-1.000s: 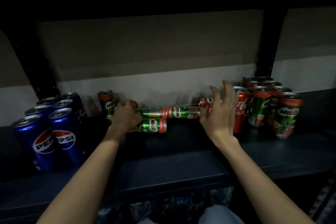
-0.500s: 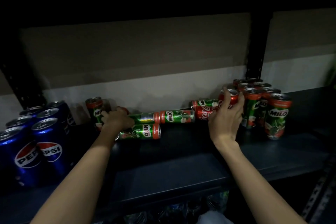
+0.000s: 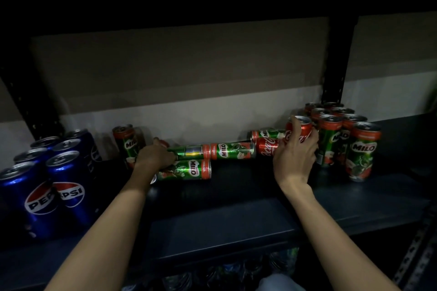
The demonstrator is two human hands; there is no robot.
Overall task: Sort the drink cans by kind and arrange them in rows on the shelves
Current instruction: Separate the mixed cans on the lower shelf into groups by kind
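On a dark shelf (image 3: 236, 215), my right hand (image 3: 294, 157) curls round an upright red Coca-Cola can (image 3: 299, 130) beside a standing group of Milo cans (image 3: 361, 149). A second Coca-Cola can (image 3: 267, 147) lies on its side just left of that hand. My left hand (image 3: 155, 157) grips the end of a lying green Milo can (image 3: 189, 151). Two more Milo cans lie near it, one in front (image 3: 186, 170) and one to the right (image 3: 233, 151). Another lying Milo can (image 3: 266, 133) rests behind the Coca-Cola cans. One Milo can (image 3: 127, 143) stands behind my left hand.
Several blue Pepsi cans (image 3: 47, 177) stand grouped at the left end of the shelf. Black perforated uprights (image 3: 335, 66) frame the back, and another upright (image 3: 30, 101) runs at the left. Plastic bottles (image 3: 212, 276) show dimly on the level below.
My right hand has closed round the upright Coca-Cola can, which it reached toward with spread fingers before. My left hand stays on the lying Milo can. The view shifted slightly.
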